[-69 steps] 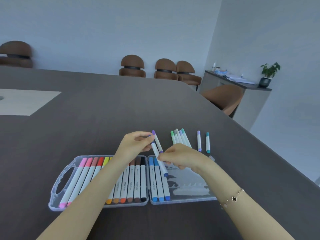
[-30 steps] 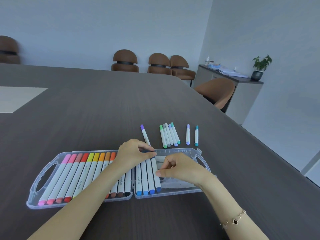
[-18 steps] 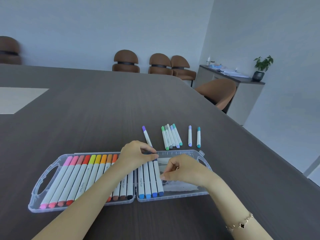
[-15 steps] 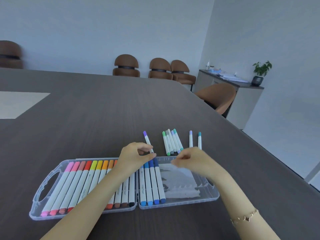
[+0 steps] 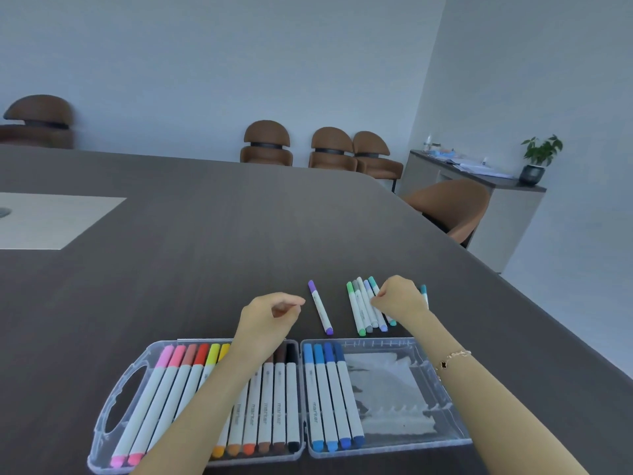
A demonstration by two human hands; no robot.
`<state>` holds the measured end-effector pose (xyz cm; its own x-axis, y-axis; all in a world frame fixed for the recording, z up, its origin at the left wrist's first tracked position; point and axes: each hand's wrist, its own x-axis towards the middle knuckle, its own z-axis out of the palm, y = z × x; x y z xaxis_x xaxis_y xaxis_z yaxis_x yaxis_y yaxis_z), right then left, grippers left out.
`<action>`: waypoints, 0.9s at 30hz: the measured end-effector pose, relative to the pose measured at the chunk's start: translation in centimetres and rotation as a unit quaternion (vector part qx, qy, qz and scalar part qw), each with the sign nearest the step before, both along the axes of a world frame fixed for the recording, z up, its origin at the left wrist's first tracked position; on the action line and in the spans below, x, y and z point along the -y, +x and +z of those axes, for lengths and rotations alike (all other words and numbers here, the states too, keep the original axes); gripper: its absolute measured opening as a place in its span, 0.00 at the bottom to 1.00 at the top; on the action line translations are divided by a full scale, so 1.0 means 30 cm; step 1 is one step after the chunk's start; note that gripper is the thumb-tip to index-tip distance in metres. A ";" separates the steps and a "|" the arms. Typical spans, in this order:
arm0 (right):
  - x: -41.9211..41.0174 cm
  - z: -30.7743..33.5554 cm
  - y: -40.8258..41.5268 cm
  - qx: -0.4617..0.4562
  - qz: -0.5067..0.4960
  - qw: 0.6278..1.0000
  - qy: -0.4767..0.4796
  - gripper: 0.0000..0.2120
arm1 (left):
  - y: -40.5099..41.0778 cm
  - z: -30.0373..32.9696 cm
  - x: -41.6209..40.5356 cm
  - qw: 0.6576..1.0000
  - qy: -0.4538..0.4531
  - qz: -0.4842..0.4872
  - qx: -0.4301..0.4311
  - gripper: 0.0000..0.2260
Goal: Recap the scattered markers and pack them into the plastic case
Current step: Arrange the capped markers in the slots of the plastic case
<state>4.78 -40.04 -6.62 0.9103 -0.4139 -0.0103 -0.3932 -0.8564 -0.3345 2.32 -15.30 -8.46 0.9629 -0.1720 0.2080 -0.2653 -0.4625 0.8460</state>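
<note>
- Just before this moment, both hands had been down at the case (image 5: 113, 399), seating a fourth blue marker; by now they had lifted away and moved beyond its far rim.
- That marker lay in the right half beside three other blues (image 5: 330, 395), so four slots there were filled and the rest of that half stood open.
- Judging by this, one more marker was packed, and seven remained loose on the table (image 5: 205, 269).
- Left hand (image 5: 270, 313) hovered just past the case's far edge, fingers loosely curled, thumb and forefinger tips nearly meeting, holding nothing.
- Purple marker (image 5: 320, 307), capped, lay on the table just right of those fingertips, not touched.
- Right hand (image 5: 399, 298) was curled into a loose fist over the cluster (image 5: 364, 308) of green, grey and pale blue markers.
- Its knuckles faced the camera, so whether the fingers gripped a marker could not be told.
- Teal marker (image 5: 424, 294) poked out from behind that hand on its right side; the lilac one next to it was hidden.
- Next step, as a guess, was lifting one of these loose markers toward the open slots.
</note>
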 end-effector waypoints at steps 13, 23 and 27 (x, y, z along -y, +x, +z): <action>-0.034 0.026 0.027 -0.032 -0.008 0.999 -0.037 0.10 | -0.019 0.012 0.012 1.000 0.000 -0.003 -0.008 0.09; -0.118 0.139 -0.148 0.021 0.030 0.983 0.182 0.16 | -0.032 0.034 0.001 1.000 -0.028 -0.012 0.004 0.09; -0.174 0.141 -0.364 -0.102 0.078 0.946 0.297 0.11 | -0.050 0.042 0.020 0.998 -0.007 -0.064 0.005 0.08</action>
